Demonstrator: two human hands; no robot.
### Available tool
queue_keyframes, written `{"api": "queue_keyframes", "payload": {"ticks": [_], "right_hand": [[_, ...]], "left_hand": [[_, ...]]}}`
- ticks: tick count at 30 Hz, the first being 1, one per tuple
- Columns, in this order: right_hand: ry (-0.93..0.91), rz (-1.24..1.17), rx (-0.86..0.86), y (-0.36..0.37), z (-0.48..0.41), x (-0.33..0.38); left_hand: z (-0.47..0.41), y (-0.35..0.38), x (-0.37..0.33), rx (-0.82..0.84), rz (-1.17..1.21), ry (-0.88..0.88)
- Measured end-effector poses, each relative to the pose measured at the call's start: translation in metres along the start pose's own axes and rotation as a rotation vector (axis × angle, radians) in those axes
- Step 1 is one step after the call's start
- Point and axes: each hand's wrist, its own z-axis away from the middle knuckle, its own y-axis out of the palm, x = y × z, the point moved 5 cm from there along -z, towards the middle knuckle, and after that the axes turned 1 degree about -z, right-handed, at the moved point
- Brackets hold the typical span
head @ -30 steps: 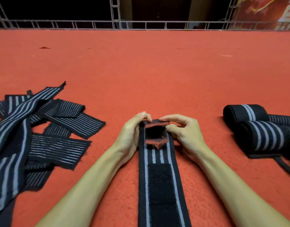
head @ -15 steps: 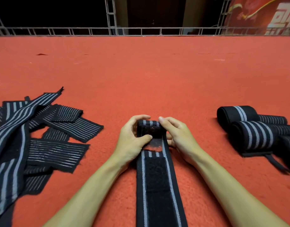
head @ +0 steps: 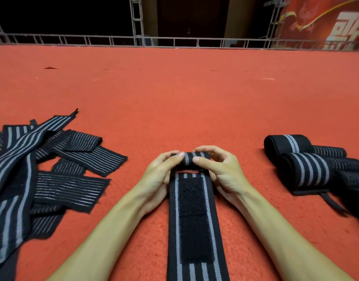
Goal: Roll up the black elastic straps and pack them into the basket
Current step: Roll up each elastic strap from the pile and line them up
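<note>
Elastic straps (head: pixel 73 185) heaped loose at left on red carpet (head: pixel 194 98); finished rolls (head: pixel 306 165) at right. Centre strap (head: pixel 194 220) flat between forearms, far end now a tight roll (head: pixel 191 159), merely folded a second ago. Pinched at both ends by left hand (head: pixel 158 179) and right hand (head: pixel 225 173). Barely started; no basket in view.

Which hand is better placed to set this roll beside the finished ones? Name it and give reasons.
Probably the right. The right hand pinches the roll, and the finished rolls lie on its side. The left hand, also on the roll, would have to reach across.
</note>
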Motion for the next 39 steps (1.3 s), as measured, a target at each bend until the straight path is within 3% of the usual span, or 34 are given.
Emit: {"api": "queue_keyframes", "payload": {"ticks": [4,12,20,23,30,34,39], "right_hand": [[-0.034,0.028,0.029,-0.002,0.000,0.000],[-0.151,0.192,0.073,0.000,0.002,0.005],[-0.136,0.375,0.048,0.008,0.005,0.001],[-0.050,0.301,0.066,0.013,0.005,-0.003],[-0.038,0.079,0.028,0.009,0.003,-0.005],[-0.063,0.070,0.033,0.008,0.005,-0.002],[-0.116,0.057,0.131,0.007,0.005,0.002]], "left_hand": [[0.002,0.003,0.006,0.026,-0.058,0.002],[0.001,-0.005,-0.004,-0.041,-0.305,0.239],[0.005,-0.008,-0.016,-0.116,-0.248,0.367],[0.004,-0.005,-0.016,-0.127,-0.209,0.353],[0.003,0.003,-0.012,-0.096,-0.179,0.299],[0.003,0.008,-0.005,0.006,-0.064,0.186],[-0.002,0.003,0.003,-0.069,-0.110,0.113]]}}
